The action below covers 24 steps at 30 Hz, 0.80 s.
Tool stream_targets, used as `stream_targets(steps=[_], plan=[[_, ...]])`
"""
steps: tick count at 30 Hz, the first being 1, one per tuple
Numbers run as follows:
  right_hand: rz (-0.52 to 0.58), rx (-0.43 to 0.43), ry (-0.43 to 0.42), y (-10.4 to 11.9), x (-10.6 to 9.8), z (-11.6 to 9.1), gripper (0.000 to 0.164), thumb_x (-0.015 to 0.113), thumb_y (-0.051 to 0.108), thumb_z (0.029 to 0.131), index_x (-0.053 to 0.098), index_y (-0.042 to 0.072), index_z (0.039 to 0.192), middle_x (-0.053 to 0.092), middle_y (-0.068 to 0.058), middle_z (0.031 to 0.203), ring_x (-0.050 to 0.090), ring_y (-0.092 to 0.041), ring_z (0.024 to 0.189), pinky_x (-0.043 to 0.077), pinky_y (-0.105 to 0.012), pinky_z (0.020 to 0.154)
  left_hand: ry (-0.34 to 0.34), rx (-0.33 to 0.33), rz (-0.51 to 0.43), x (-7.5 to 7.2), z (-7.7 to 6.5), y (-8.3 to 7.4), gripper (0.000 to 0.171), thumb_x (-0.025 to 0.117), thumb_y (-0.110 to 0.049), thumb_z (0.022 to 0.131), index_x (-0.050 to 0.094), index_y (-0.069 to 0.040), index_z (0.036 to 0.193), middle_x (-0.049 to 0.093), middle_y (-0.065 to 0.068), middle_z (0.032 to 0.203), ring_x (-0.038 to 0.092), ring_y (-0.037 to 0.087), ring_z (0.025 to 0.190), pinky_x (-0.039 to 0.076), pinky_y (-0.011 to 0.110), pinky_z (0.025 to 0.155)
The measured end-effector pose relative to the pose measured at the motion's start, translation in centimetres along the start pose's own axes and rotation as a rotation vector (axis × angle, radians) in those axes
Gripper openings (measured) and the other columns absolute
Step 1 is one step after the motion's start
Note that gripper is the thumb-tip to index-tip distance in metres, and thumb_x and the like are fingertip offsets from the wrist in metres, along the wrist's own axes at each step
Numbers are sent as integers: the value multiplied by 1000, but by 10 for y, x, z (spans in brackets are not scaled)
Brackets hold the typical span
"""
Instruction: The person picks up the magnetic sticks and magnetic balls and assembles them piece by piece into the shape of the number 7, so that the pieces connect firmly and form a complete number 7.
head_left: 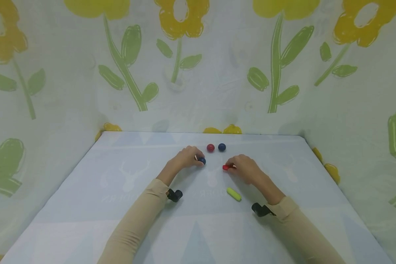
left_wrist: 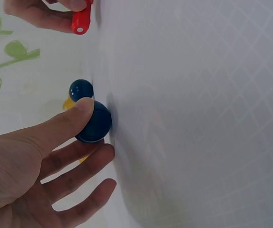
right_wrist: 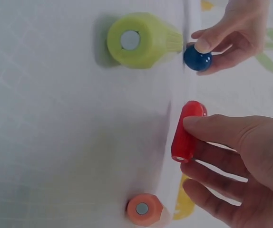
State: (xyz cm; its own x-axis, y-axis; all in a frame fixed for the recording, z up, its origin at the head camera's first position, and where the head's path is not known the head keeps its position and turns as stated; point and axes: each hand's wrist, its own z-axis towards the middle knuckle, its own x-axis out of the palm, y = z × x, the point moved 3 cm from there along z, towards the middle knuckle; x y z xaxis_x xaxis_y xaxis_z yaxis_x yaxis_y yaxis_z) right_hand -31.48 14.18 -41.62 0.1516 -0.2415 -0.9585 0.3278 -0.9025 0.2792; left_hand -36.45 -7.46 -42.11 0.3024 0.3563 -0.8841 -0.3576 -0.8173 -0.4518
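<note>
My left hand (head_left: 187, 157) pinches a glossy blue ball (left_wrist: 96, 122) between thumb and fingers, close to the table. My right hand (head_left: 246, 169) holds a short red magnetic stick (right_wrist: 186, 135) by thumb and fingertips; a small round spot shows at its end. The two hands face each other, with a gap between ball and stick. A red ball (head_left: 210, 147) and a second blue ball (head_left: 222, 147) sit side by side just beyond the hands. Nearer than the right hand lies a yellow-green magnetic stick (head_left: 234, 194), its grey end disc facing the right wrist camera.
An orange stick (right_wrist: 144, 209) with a grey end disc lies on the table in the right wrist view; in the head view it is hidden. The pale patterned table (head_left: 85, 205) meets flower-printed cloth walls (head_left: 217, 95) at the back and both sides.
</note>
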Motion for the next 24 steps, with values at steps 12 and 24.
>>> stream_targets(steps=[12,24], plan=[[24,-10,-15,1,-1,15,30,71,15,90,69,10,119,70,-4,101,59,-18,89,54,-37,93,1,-12,18,1,1,1,37,77,-24,85,71,-16,121,71,0,108,61,16,94,53,32,90],[49,-9,-18,3,1,25,28,69,13,92,68,8,119,70,-7,104,61,-19,91,54,-37,93,2,-2,33,-1,0,0,37,77,-25,85,71,-16,121,72,0,108,61,15,94,53,32,89]])
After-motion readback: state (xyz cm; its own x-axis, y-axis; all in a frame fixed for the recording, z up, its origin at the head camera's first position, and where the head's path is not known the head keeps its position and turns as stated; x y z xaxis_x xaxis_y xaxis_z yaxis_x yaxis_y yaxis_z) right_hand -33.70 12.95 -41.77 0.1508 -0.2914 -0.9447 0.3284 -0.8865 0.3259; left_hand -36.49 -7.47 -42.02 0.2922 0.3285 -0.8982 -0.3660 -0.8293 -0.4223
